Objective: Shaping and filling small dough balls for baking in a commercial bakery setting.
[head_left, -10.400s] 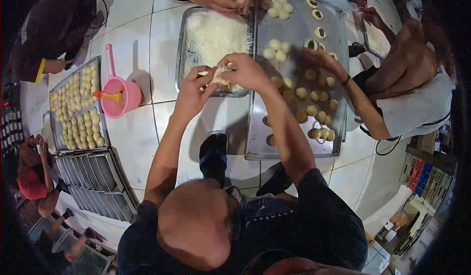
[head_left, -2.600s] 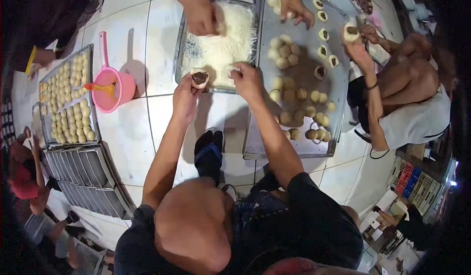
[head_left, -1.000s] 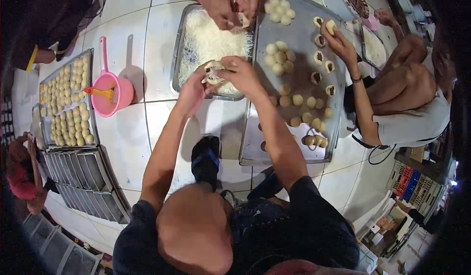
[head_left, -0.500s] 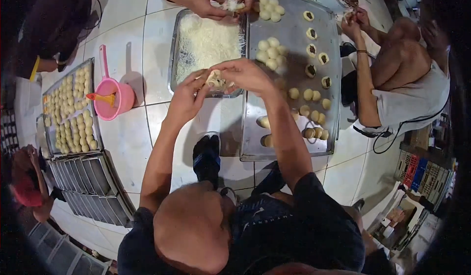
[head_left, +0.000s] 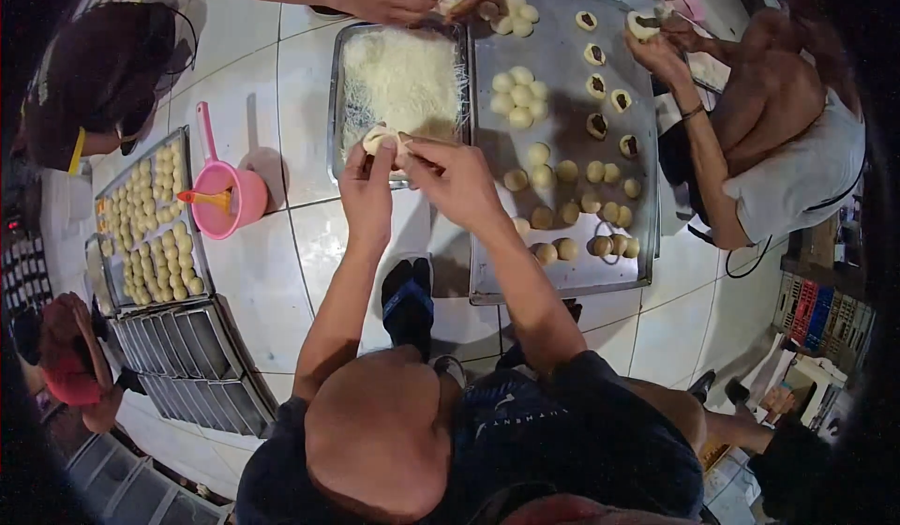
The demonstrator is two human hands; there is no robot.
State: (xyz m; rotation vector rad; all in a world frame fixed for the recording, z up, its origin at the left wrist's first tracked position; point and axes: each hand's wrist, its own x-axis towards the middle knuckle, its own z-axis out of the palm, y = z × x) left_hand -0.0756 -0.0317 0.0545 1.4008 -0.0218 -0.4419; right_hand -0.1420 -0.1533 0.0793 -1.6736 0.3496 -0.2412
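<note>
head view: both hands point(head_left: 457, 180) pinch dough point(head_left: 380, 135) over the shred-filled tray's near edge point(head_left: 400, 184).

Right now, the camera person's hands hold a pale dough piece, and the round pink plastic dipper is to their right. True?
The side is wrong: the head view shows the round pink plastic dipper to their left. The left hand and right hand do hold the pale dough piece.

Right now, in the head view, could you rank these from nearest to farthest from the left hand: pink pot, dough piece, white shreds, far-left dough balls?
From the left hand:
1. Dough piece: in its grip.
2. White shreds: in the pan just beyond.
3. Pink pot: to the left.
4. Far-left dough balls: left, past the pot.
</note>
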